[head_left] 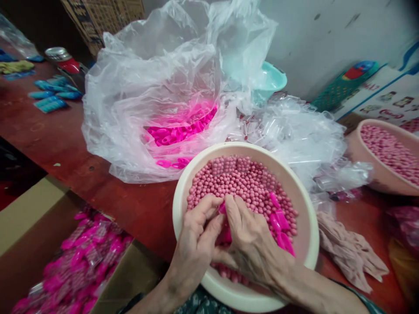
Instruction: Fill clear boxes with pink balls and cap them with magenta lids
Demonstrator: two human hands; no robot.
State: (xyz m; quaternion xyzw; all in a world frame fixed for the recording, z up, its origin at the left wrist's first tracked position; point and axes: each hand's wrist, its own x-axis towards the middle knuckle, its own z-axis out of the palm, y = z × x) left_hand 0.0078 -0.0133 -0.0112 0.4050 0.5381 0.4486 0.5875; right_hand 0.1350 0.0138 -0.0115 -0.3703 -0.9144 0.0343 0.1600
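Note:
Over a cream basin (179, 213) of round pink balls (242, 185), my two hands meet at a bright pink plastic piece (222, 208). The fingers of my left hand (196, 233) pinch it from the left. My right hand (252, 237) closes on it from the right, its fingers bent over the top. Much of the piece is hidden by my fingers. Several loose pink plastic caps (279, 220) lie on the balls, right of my right hand. Clear plastic containers filled with balls (231, 165) rest at the basin's far side.
A clear plastic bag (131, 87) of pink caps stands behind the basin, beside a heap of clear plastic containers (301, 135). At lower left, a cardboard box (36, 222) holds pink-capped pieces. A second basin (356, 152) of balls and a cloth glove (350, 248) are at right.

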